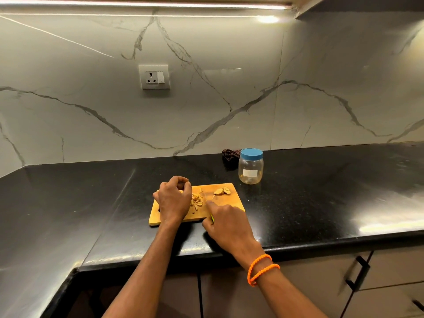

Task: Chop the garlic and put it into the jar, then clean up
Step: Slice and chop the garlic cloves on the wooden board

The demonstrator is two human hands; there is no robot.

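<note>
**Garlic on the board, jar capped behind**

Marble-veined backsplash fills the upper view, with a white wall socket set into it. Black countertop runs below, glossy, with glare streaks.

Wooden cutting board lies near the counter's front edge. Left hand rests over the board's left part, fingers curled in as if bracing a piece; what it holds is hidden under the knuckles. Right hand sits at the board's near right corner, gripping a knife of which only a sliver of green handle shows; forefinger stretched forward along it. Blade blurred, probably pointing up the board. Hands are close but apart.

Clear jar with blue lid on, upright behind the board's far right corner. Dark cloth bunched just left of the jar, by the wall.

Orange bead bracelets on the right wrist.

Chopped garlic heaped mid-board beside the left hand; larger garlic slices near the far right edge.
</note>
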